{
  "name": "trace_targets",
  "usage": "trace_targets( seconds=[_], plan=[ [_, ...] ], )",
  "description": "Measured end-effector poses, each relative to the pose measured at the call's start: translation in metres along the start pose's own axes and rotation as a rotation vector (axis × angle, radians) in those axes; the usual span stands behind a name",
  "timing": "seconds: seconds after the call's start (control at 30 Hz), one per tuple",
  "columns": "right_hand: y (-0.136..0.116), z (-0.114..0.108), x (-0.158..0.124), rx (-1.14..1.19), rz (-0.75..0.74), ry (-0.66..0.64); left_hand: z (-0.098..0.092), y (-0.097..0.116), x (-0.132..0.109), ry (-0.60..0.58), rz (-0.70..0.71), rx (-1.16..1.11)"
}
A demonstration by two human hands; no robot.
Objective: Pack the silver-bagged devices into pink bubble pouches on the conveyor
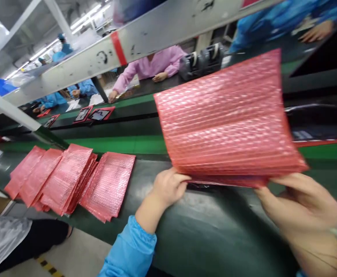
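A large pink bubble-wrap bag [226, 123] stands tilted up over the dark green worktop [214, 219], its lower edge towards me. My left hand [170, 186] is closed on the bag's lower left corner. At the lower right edge, my right hand [304, 207] pinches the bag between thumb and fingers. A dark strip shows at the bag's lower edge; whether something lies inside is hidden. To the left lie stacks of similar pink bubble bags [66, 179], with one more pile [109, 184] nearest my left hand.
A green-edged conveyor [134, 123] runs behind the worktop, carrying pink-framed flat items [100, 114]. A slanted white beam [79, 67] crosses above. Beyond it sit co-workers, one in a pink sleeve [128, 79], beside a black tape dispenser [203, 59]. Someone's dark-trousered leg [32, 240] shows lower left.
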State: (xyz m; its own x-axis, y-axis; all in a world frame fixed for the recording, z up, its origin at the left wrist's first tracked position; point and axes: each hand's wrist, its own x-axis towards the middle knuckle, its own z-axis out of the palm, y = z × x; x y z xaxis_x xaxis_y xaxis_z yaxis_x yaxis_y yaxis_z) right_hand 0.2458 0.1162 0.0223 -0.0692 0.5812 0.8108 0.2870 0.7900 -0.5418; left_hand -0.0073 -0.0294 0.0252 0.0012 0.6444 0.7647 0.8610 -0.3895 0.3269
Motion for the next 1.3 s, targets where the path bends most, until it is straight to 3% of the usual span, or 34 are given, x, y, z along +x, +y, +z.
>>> trace_targets(
  seconds=[0.1,0.27,0.4,0.47,0.73,0.93,1.03,1.2,1.3],
  plan=[
    [-0.012,-0.008,0.018,0.077,-0.151,-0.032,-0.016,-0.007,0.008,-0.032,-0.052,0.031],
    [-0.003,-0.01,0.03,0.022,0.034,-0.287,-0.026,-0.009,0.019,0.021,-0.199,0.101],
    [0.015,-0.009,0.032,-0.057,0.157,-0.625,-0.018,-0.011,0.027,-0.138,-0.391,0.013],
    [0.018,-0.006,0.031,-0.051,0.212,-0.733,-0.013,-0.015,0.029,-0.216,-0.492,-0.076],
    [0.017,0.02,0.012,0.297,0.478,-0.69,0.0,-0.034,0.023,-0.269,-0.72,-0.244],
    [0.019,0.037,-0.005,0.64,0.781,-0.561,0.013,-0.034,0.021,-0.082,-1.041,-0.417],
    [0.02,0.033,-0.004,0.724,0.772,-0.622,0.016,-0.03,0.023,-0.032,-1.116,-0.48],
    [0.022,0.026,0.001,0.825,0.788,-0.829,0.014,-0.026,0.026,-0.023,-1.222,-0.585],
    [0.022,0.027,0.0,0.84,0.85,-0.838,0.014,-0.023,0.027,0.052,-1.237,-0.702]
  ],
)
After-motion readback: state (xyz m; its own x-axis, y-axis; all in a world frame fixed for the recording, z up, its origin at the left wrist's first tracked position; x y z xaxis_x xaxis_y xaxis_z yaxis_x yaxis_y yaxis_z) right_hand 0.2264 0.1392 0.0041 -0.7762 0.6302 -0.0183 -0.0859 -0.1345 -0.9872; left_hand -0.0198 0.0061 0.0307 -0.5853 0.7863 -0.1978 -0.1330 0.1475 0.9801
